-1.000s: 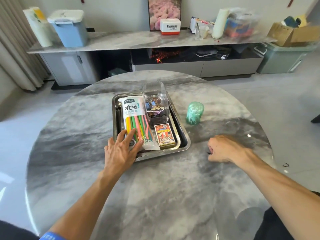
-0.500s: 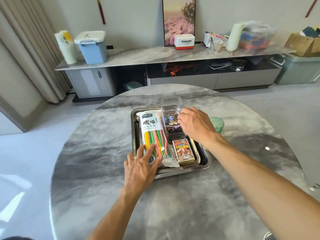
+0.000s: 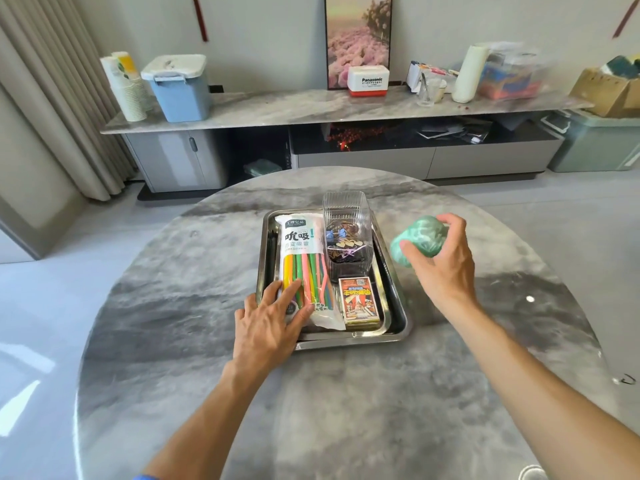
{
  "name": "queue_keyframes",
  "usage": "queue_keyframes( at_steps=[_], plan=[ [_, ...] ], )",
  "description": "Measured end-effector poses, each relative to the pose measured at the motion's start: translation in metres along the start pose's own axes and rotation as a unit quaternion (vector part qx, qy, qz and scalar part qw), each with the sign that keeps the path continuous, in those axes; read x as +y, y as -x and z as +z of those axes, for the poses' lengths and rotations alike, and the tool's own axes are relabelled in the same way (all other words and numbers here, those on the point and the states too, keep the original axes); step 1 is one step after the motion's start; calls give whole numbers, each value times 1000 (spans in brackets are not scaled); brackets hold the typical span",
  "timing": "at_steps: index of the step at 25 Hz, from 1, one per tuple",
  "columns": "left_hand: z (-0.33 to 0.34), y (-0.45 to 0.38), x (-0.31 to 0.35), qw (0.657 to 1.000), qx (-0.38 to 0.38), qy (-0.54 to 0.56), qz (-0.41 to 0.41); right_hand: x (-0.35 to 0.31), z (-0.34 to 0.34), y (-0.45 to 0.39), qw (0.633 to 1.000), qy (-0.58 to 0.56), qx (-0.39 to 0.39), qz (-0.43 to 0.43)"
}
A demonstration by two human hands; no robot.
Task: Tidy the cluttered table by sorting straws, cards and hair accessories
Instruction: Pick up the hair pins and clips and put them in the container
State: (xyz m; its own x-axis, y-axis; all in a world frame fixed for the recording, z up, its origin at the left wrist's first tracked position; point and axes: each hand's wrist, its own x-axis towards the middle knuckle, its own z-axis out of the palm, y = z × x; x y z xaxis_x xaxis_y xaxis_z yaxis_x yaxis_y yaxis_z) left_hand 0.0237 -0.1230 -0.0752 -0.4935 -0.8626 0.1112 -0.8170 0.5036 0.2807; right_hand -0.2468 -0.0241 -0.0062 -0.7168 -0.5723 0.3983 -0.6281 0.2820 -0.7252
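Both hands engaged: right hand (image 3: 441, 263) fingers (image 3: 452, 221) clasp green cup (image 3: 419, 240).

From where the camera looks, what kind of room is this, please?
Probably a living room in a home. A round marble table stands before a long low media cabinet, with a framed flower picture leaning on the wall and floor-length curtains on the left.
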Motion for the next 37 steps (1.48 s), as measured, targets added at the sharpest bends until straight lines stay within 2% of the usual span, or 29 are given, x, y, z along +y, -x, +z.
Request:
queue_keyframes(
  at_steps=[2, 4, 6, 8, 13, 17, 19, 23, 26, 28, 31, 37],
  plan=[
    [-1, -4, 2, 1000, -7, -5, -1, -20, 1, 17, 995, -31, 33, -88],
    [-3, -5, 3, 1000, -15, -8, -2, -26, 13, 41, 985, 15, -28, -168],
    [-4, -6, 2, 1000, -22, -6, -3, -22, 30, 59, 971, 76, -146, -174],
    [-5, -5, 3, 1000, -26, -8, -2, -15, 41, 64, 967, 100, -182, -145],
    [-4, -5, 3, 1000, -18, -4, -6, -17, 47, 62, 973, 73, -174, -131],
    [-4, -11, 6, 1000, -8, -13, -23, -22, 43, 62, 977, 35, -197, -67],
    [-6, -21, 9, 1000, -11, -9, -26, -24, 35, 61, 981, 30, -182, -68],
    [-8, -57, 17, 999, -43, -9, -24, -16, 13, 58, 972, 97, -172, -125],
    [-3, -80, 20, 999, -50, -3, -18, -8, 18, 53, 945, 174, -248, -123],
    [4, -90, 20, 999, -31, 10, -8, 0, 32, 48, 922, 223, -268, -167],
    [11, -109, 17, 1000, 0, 24, 5, 10, 54, 38, 919, 247, -232, -201],
    [16, -139, 4, 1000, -2, 7, 11, 25, 86, 21, 937, 220, -163, -218]
  ],
)
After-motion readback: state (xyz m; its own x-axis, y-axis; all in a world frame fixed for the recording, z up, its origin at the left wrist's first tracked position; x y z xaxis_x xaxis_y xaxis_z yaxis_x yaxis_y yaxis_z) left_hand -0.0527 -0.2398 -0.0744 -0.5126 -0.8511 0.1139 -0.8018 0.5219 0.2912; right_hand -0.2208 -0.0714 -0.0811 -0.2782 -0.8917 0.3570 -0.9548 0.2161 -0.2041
